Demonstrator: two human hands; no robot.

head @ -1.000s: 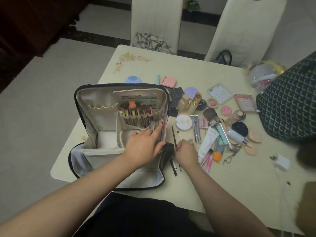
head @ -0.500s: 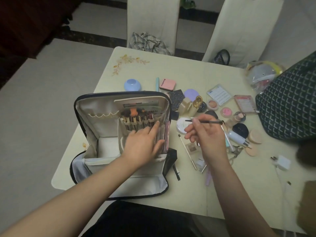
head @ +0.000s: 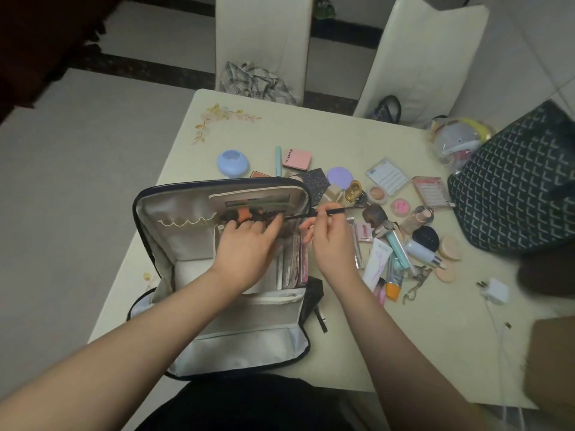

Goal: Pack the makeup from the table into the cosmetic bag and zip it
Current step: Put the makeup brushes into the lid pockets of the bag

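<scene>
Since half a second ago, right hand (head: 331,241), pinching a thin makeup brush (head: 314,214), neared left hand (head: 245,244), spread over the cosmetic bag's (head: 174,209) brush slots; its tip could miss.

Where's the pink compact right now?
Head view, far side of the table: the pink compact lies behind the open bag, right of the teal pen.

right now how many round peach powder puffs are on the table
2 in plain view: one powder puff beside the black round compact, another puff nearer the person, by the eyelash curler. More may be hidden under the clutter.
</scene>
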